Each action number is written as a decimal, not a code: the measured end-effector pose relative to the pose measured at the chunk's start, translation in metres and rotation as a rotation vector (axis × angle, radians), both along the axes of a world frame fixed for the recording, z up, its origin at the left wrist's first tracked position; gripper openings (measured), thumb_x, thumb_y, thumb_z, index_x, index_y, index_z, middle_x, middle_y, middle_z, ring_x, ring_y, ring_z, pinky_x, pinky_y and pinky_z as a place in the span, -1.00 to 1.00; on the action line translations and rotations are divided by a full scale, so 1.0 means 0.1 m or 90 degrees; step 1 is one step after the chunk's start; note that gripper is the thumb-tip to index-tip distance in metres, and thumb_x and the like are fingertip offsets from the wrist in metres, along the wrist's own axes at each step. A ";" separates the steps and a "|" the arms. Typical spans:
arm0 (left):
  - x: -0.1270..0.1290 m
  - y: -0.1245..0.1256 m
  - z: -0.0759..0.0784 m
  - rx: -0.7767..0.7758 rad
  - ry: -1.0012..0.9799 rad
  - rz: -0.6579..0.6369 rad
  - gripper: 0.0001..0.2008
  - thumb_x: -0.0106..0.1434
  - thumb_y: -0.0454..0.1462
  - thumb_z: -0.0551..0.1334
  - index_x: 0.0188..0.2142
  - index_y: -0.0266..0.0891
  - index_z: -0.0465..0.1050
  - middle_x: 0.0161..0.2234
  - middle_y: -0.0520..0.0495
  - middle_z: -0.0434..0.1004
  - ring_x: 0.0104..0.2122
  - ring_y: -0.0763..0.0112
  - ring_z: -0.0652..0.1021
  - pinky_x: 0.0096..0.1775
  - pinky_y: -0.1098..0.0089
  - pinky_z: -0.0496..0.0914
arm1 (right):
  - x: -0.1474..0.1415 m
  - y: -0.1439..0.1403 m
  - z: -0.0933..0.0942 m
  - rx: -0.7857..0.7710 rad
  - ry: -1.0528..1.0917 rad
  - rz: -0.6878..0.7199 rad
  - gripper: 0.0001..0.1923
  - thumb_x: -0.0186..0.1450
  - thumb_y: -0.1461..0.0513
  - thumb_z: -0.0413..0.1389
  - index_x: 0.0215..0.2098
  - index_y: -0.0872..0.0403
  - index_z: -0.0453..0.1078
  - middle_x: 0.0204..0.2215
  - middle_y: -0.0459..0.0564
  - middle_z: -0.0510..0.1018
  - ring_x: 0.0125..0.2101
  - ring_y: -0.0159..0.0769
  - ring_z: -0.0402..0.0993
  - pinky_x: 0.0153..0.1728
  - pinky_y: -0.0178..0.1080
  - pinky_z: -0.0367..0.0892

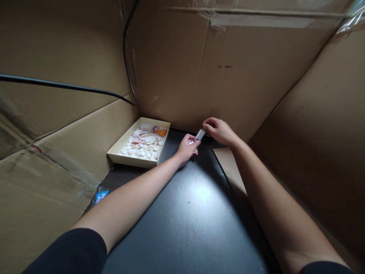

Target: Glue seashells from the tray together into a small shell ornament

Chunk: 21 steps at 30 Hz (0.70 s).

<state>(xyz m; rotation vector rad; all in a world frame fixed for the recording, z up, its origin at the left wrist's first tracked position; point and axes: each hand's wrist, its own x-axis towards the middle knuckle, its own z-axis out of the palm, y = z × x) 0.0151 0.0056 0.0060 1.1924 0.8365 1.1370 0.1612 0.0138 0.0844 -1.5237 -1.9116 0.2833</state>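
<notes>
both hands hold one small clear tube point(200, 134) above the black worktop point(196, 213). left hand point(188, 146) fingers pinch its near end, right hand point(218, 130) fingers pinch the far end. just left sits a shallow tray point(119, 156) of shells point(144, 144).

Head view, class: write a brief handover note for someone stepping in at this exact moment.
Left hand: grip closed on the near end of a small clear tube.
Right hand: fingertips pinch its far end.
Tube is held just above the black table.
Shallow box of seashells sits left of the hands, untouched.
Done: tube in hand.
Left: cannot tell.
</notes>
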 end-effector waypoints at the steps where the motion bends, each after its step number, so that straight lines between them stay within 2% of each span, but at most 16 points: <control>1: 0.00 0.01 -0.01 -0.002 0.002 -0.005 -0.83 0.22 -0.36 0.20 -0.32 -0.22 0.16 -0.57 0.19 0.31 -0.76 0.64 0.35 -0.70 0.60 0.08 | 0.01 0.01 0.00 0.002 0.007 0.021 -0.75 0.25 0.20 0.02 -0.19 0.13 0.45 -0.34 0.00 0.56 -0.37 -0.38 0.40 -0.33 -0.36 0.26; 6: 0.01 0.03 -0.02 -0.003 0.010 -0.021 -0.87 0.25 -0.36 0.17 -0.32 -0.24 0.17 -0.56 0.17 0.31 -0.75 0.64 0.35 -0.70 0.59 0.09 | 0.04 0.02 0.01 0.001 0.079 0.048 -0.68 0.22 0.26 0.00 -0.09 0.14 0.42 -0.29 0.00 0.54 -0.35 -0.38 0.38 -0.30 -0.36 0.28; 9: 0.01 0.03 -0.02 0.002 0.014 -0.017 -0.87 0.24 -0.36 0.16 -0.31 -0.23 0.17 -0.56 0.17 0.31 -0.75 0.64 0.35 -0.71 0.59 0.08 | 0.02 0.01 0.02 -0.007 0.061 0.030 -0.66 0.26 0.23 -0.02 -0.07 0.14 0.44 -0.31 0.01 0.55 -0.38 -0.38 0.39 -0.32 -0.35 0.28; 13: 0.01 0.03 -0.04 0.014 0.012 -0.008 -0.81 0.20 -0.35 0.21 -0.32 -0.22 0.15 -0.56 0.18 0.32 -0.75 0.65 0.35 -0.69 0.61 0.09 | -0.02 -0.04 0.06 0.018 -0.026 -0.026 -0.69 0.28 0.18 0.00 -0.16 0.16 0.51 -0.28 0.05 0.59 -0.32 -0.34 0.44 -0.28 -0.34 0.26; 17: 0.01 0.03 -0.06 0.018 0.007 0.002 -0.77 0.17 -0.32 0.25 -0.32 -0.22 0.14 -0.57 0.19 0.32 -0.74 0.64 0.35 -0.67 0.61 0.09 | -0.04 -0.08 0.10 0.021 -0.070 -0.068 -0.67 0.26 0.11 0.04 -0.27 0.16 0.56 -0.37 0.05 0.60 -0.38 -0.34 0.44 -0.34 -0.34 0.23; 21: 0.01 0.02 -0.04 0.017 0.012 0.012 -0.76 0.14 -0.34 0.25 -0.33 -0.22 0.14 -0.57 0.19 0.32 -0.74 0.65 0.34 -0.66 0.60 0.11 | -0.06 -0.11 0.14 0.027 -0.083 -0.075 -0.71 0.19 0.16 0.07 -0.31 0.15 0.57 -0.42 0.03 0.60 -0.42 -0.35 0.42 -0.39 -0.35 0.19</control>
